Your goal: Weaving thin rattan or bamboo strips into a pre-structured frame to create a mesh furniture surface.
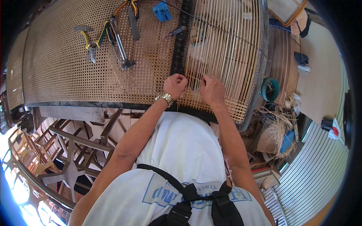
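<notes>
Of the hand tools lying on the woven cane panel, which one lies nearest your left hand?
The long steel-shafted tool, its dark tip pointing toward the left hand; the yellow-handled pliers and orange-handled pliers lie farther off.

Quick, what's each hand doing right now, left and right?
Left hand: closed in a fist, pinching a thin cane strand.
Right hand: closed, fingers down on the same strand at the half-woven panel.
</notes>
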Tool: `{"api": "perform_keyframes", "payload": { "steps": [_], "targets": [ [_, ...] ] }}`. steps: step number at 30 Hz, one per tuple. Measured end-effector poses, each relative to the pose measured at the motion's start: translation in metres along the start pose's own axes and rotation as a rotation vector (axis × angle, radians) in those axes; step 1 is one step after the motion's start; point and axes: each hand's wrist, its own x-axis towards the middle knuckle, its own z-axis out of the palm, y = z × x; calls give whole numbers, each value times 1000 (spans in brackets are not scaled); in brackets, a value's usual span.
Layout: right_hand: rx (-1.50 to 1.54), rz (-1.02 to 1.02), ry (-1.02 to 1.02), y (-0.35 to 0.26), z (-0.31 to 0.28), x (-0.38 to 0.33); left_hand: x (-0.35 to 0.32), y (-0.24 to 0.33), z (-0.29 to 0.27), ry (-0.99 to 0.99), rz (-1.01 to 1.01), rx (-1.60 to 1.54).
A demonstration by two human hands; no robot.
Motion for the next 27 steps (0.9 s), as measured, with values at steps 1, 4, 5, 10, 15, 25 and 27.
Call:
{"api": "perform_keyframes", "payload": {
  "steps": [1, 4, 5, 10, 15, 25, 27],
  "targets": [
    [2, 1, -1, 0, 1, -1, -1, -1, -1, 0, -1, 2],
    [31, 10, 1, 3, 2, -1, -5, 18, -11, -5, -24, 27],
    [59, 27, -6, 3, 0, -3, -6, 19, -15, 121, 51, 121],
    [29, 81, -51, -2, -7, 0, -6, 21, -13, 245, 266, 374],
    [-10, 42, -58, 1, -4, 0, -4, 19, -11, 279, 302, 473],
    [6, 139, -47, 1, 1, 1, -8, 37, -1, 213, 249, 680],
    [4, 95, -21, 1, 2, 1, -9, 36, 0, 230, 244, 663]
  ]
}}
